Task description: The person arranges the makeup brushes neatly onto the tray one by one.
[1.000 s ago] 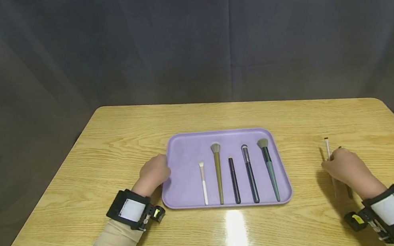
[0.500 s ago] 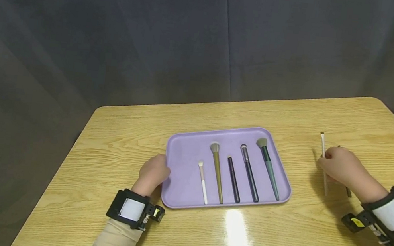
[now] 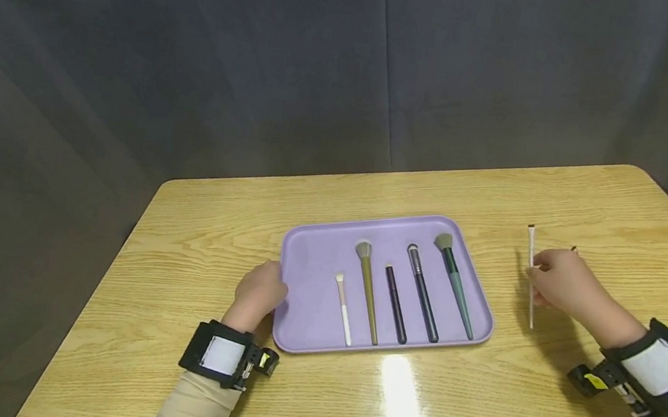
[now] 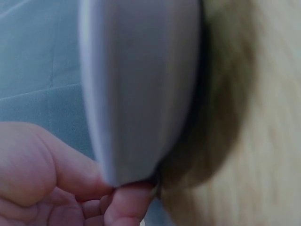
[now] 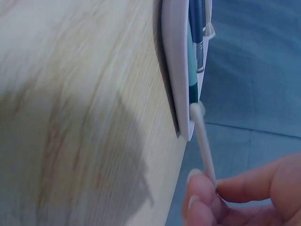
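Note:
My left hand (image 3: 261, 287) grips the left rim of a lilac tray (image 3: 312, 254). In the left wrist view, thumb and fingers pinch the tray's edge (image 4: 141, 94). Right of the tray, my right hand (image 3: 565, 280) holds a slim white makeup brush (image 3: 530, 311) with a dark, flat tip, above the table. The right wrist view shows this brush (image 5: 205, 150) pinched between thumb and fingertips. On the tray lie a short white brush (image 3: 344, 311), a gold-handled brush (image 3: 370, 294), a short dark brush (image 3: 397, 303), a longer dark brush (image 3: 424, 296) and a green brush (image 3: 458, 289).
A small dark tip (image 3: 574, 249) of another item shows behind my right hand; the hand hides the rest. The wooden table (image 3: 202, 242) has a rounded back edge, with a dark cloth (image 3: 263, 72) behind it.
My right hand has moved left toward the tray with the slim white brush, which now shows more of its length. The left hand stays at the tray's rim.

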Demonstrator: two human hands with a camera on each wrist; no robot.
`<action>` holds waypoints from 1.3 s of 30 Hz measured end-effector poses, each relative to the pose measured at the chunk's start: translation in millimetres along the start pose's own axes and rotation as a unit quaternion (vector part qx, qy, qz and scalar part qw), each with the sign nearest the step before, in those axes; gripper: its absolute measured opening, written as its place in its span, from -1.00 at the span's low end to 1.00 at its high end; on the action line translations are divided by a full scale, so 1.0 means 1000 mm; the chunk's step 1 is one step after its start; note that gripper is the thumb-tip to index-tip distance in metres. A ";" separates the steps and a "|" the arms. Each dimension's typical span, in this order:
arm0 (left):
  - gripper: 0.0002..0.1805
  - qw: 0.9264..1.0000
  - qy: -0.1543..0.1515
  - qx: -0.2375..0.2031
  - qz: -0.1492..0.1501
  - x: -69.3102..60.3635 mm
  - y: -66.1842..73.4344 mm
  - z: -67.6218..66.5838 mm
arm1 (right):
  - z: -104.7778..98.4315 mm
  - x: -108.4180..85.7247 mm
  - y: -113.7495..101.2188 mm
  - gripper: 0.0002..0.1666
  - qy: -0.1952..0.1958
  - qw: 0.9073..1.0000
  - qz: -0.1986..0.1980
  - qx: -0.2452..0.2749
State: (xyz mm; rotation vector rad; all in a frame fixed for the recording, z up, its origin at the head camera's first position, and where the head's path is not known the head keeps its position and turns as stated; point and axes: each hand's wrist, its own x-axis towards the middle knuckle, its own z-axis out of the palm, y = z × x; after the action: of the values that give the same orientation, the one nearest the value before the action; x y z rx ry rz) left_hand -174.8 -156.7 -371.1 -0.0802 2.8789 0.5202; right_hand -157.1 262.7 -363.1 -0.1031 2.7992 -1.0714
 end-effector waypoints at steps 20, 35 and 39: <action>-0.77 1.000 0.006 -0.003 0.004 0.000 0.000 0.000 | 0.033 0.005 -0.030 -0.46 -0.010 0.999 -0.017 0.035; -0.75 1.000 0.002 0.003 -0.005 0.000 -0.001 -0.001 | 0.054 0.004 -0.057 -0.47 -0.009 0.997 -0.053 0.057; -0.75 1.000 0.001 0.001 -0.005 0.001 0.000 -0.001 | 0.058 0.004 -0.060 -0.46 -0.007 0.996 -0.068 0.059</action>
State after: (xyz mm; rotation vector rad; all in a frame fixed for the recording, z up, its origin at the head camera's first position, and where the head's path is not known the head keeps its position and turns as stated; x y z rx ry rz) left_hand -175.7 -157.2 -370.4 -0.0932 2.8791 0.5157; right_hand -151.6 179.3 -365.7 -0.2914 2.7422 -1.2597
